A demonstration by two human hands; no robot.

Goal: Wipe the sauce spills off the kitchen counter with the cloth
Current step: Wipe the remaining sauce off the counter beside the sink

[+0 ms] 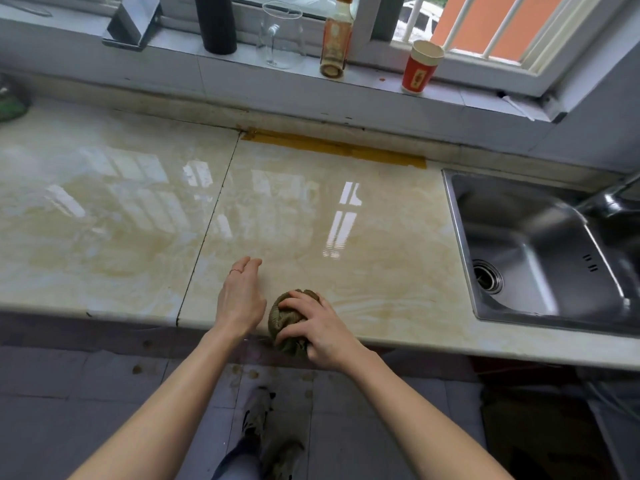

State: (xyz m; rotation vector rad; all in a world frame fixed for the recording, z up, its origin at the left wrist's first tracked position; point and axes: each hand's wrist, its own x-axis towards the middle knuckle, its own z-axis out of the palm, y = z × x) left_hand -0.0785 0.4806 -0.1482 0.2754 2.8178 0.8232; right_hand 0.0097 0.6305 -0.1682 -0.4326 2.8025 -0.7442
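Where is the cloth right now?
In the head view, the cloth is bunched under the right hand at the counter's front edge, just right of the open left hand and left of the sink.

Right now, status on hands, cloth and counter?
Right hand gripping bunched cloth at counter front edge. Left hand open, empty, beside it. Counter wet and streaked; nothing in the way.

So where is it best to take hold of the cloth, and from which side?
Probably from above, around its bunched top. The cloth is balled up at the front edge of the counter, part of it hanging over, so fingers can wrap round the mound. The right hand already grips it this way; the left hand is beside it, open.
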